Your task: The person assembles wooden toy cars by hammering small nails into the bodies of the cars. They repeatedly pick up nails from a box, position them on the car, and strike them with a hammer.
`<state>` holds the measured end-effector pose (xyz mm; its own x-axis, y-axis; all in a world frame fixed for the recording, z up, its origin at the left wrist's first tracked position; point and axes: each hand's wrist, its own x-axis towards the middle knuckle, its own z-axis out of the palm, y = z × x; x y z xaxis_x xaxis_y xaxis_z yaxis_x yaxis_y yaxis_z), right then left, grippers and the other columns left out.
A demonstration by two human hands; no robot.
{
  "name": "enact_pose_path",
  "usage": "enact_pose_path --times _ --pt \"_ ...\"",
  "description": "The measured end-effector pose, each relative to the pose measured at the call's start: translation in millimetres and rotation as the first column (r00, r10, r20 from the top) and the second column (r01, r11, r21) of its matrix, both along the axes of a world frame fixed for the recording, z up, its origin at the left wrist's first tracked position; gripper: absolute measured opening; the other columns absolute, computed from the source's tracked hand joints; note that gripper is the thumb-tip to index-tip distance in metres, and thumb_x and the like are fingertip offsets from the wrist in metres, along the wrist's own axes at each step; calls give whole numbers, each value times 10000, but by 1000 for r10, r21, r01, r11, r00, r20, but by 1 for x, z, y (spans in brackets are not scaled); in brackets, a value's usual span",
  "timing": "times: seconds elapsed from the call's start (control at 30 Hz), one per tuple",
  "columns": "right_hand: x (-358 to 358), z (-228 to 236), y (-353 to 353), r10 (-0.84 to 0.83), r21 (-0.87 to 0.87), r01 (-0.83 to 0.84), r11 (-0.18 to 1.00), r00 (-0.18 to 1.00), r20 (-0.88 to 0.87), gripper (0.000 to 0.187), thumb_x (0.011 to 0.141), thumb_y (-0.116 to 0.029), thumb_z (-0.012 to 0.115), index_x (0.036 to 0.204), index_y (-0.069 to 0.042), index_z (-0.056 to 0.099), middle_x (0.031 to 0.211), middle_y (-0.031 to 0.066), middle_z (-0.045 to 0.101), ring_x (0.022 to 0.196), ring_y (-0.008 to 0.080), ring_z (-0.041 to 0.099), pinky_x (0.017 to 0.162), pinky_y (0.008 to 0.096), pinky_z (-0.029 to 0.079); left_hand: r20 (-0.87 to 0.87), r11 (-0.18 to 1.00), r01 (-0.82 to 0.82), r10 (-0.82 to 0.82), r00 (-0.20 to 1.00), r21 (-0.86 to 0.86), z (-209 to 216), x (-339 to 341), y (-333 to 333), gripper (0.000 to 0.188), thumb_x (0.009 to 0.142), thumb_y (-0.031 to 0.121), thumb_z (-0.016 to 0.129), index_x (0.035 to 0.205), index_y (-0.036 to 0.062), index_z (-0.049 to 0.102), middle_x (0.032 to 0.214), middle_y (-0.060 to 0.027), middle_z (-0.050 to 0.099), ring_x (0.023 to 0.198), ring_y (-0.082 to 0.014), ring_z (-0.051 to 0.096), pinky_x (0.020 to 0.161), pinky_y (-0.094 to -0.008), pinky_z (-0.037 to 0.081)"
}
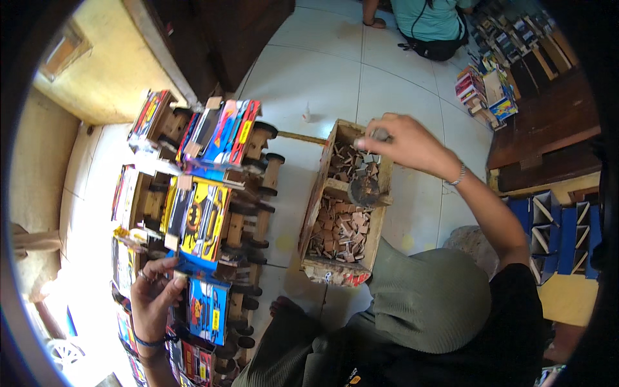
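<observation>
Toy truck (pixel 207 313), glossy, boxy: left hand (pixel 153 300) pinches wooden chip (pixel 180 276); right hand (pixel 412 143) grips roundish grey object (pixel 382 135).

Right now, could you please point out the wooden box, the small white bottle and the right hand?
Wooden box (pixel 336 188), head view: its inner divider.
Small white bottle (pixel 306 117), head view: its body.
Right hand (pixel 411 142), head view: the hand's middle.

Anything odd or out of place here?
Mildly: a small white bottle stands alone on the tiled floor, where it might get knocked. The dark round disc on the wooden crate looks scuffed on top. No obvious spill.
</observation>
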<state>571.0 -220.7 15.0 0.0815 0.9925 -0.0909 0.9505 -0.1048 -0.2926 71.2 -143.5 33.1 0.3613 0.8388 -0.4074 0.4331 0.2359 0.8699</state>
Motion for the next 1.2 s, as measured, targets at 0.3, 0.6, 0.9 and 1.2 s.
enact_pose_path --times 0.3,0.6,0.9,1.2 --pt "35 -114 -10 128 -127 -132 983 991 -45 245 832 -88 729 1067 -21 715 1017 180 680 994 368 675 871 461 551 -18 991 -81 84 996 105 -8 -1 -9 256 1002 140 671 1217 7 631 912 5 669 705 -20 551 593 -154 394" --pt "27 -140 8 251 -149 -275 950 954 -162 202 770 2 656 957 22 730 823 258 692 835 412 704 759 494 566 -65 973 -198 207 976 117 -18 -4 -10 244 1054 204 604 1207 15 627 740 38 589 593 -7 458 520 -165 317" --pt "24 -148 11 178 -108 -201 974 965 -191 84 797 -29 687 850 20 728 801 248 701 793 401 719 748 472 580 -80 955 -241 257 963 173 -22 -9 -7 274 1055 232 606 1223 16 624 724 40 565 584 -15 451 513 -178 294" --pt "74 -56 13 -38 -205 -83 975 850 -525 415 921 -467 733 931 -52 760 738 114 686 731 212 673 688 363 512 15 962 -263 263 965 77 -5 11 -10 253 1070 220 581 1206 11 627 926 0 599 760 -58 548 649 -192 431"
